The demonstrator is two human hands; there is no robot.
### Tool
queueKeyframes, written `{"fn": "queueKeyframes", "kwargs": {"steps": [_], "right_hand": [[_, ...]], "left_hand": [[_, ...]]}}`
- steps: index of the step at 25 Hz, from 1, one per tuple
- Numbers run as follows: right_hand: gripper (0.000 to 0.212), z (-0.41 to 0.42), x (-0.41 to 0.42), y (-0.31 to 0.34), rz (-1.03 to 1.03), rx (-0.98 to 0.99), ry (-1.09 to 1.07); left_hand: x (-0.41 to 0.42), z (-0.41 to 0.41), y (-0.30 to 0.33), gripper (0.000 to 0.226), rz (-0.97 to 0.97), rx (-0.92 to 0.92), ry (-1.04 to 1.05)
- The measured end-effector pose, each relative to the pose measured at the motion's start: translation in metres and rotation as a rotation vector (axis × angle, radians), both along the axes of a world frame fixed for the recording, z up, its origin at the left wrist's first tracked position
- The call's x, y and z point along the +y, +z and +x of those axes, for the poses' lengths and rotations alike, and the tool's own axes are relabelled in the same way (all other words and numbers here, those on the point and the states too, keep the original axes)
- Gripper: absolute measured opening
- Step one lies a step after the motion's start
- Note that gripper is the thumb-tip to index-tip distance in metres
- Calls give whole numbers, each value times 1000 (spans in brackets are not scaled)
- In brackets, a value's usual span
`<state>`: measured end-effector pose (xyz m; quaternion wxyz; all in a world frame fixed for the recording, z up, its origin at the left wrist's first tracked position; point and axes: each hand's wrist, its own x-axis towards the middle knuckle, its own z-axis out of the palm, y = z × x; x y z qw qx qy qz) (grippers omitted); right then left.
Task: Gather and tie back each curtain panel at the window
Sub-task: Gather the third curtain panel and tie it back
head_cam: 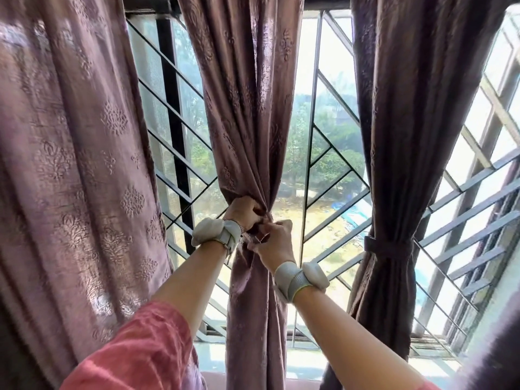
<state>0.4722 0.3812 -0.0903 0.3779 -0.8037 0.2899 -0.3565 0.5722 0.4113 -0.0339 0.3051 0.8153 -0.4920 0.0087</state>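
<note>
Three mauve patterned curtain panels hang at the window. The middle panel is bunched into a narrow waist. My left hand clasps that waist from the left. My right hand pinches a thin tie-back strip at the front of it; the strip is mostly hidden by my fingers. The right panel is gathered and held by a dark tie-back band. The left panel hangs loose and wide. Both wrists carry grey bands with white pods.
Behind the curtains is a metal window grille with diagonal bars, trees and ground outside. A pale sill runs along the bottom. A pink sleeve covers my left upper arm.
</note>
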Motion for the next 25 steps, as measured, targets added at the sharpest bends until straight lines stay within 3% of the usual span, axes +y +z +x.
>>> {"fn": "queueKeyframes", "kwargs": {"steps": [3, 5, 9, 13, 16, 18, 22, 25], "right_hand": [[21, 1, 5, -4, -124, 7, 3], [14, 2, 3, -2, -102, -6, 14], [32, 4, -3, 9, 91, -113, 54], [27, 4, -22, 10, 78, -140, -26], [39, 7, -31, 10, 102, -105, -4], [29, 7, -37, 11, 140, -66, 16], [32, 5, -46, 10, 119, -25, -25], [16, 10, -48, 6, 104, 2, -80]], "left_hand": [[8, 10, -3, 23, -14, 20, -14], [14, 14, -6, 19, -25, 17, -30], [20, 17, -5, 24, 44, 44, -139], [22, 14, 2, 36, 139, -9, -187], [24, 11, 4, 28, 171, -17, -211], [26, 9, 3, 28, 209, -1, -249], [20, 11, -2, 26, 195, -345, -13], [14, 6, -10, 22, 79, -425, 119]]}}
